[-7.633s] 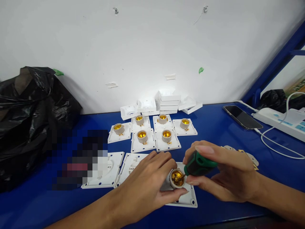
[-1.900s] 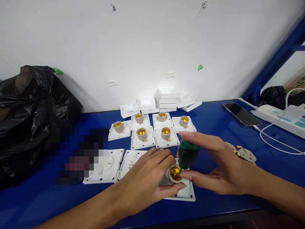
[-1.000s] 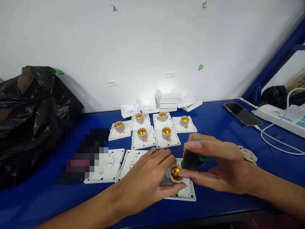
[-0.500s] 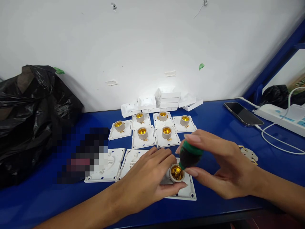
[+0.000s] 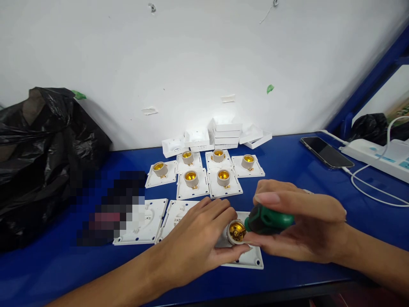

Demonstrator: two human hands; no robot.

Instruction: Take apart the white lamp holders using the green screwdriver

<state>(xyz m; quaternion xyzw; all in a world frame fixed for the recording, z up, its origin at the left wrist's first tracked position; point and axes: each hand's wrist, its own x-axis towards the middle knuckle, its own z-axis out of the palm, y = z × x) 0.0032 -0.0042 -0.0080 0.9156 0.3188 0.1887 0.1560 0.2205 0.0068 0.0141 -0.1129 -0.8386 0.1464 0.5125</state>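
Observation:
My left hand [image 5: 196, 241] is closed around a round lamp socket [image 5: 237, 232] with a gold-coloured inside, its fingers behind and thumb in front. The socket sits on a white square plate [image 5: 254, 259] near the table's front edge. In my right hand [image 5: 315, 241] is a screwdriver [image 5: 271, 219] with a green and black handle, gripped between thumb and fingers. Its handle leans far to the right, and the shaft points into the socket. Where the tip lies inside cannot be made out.
Several plates with sockets [image 5: 191, 179] stand behind my hands. White square boxes [image 5: 226, 132] are stacked at the wall. Bare plates [image 5: 153, 226] lie left. A phone [image 5: 326, 152] and power strip [image 5: 380, 160] are at right, a black bag [image 5: 47, 145] at left.
The screwdriver's handle has tipped from nearly upright to leaning right. My right hand has shifted right with it, while my left hand and the socket have stayed in place.

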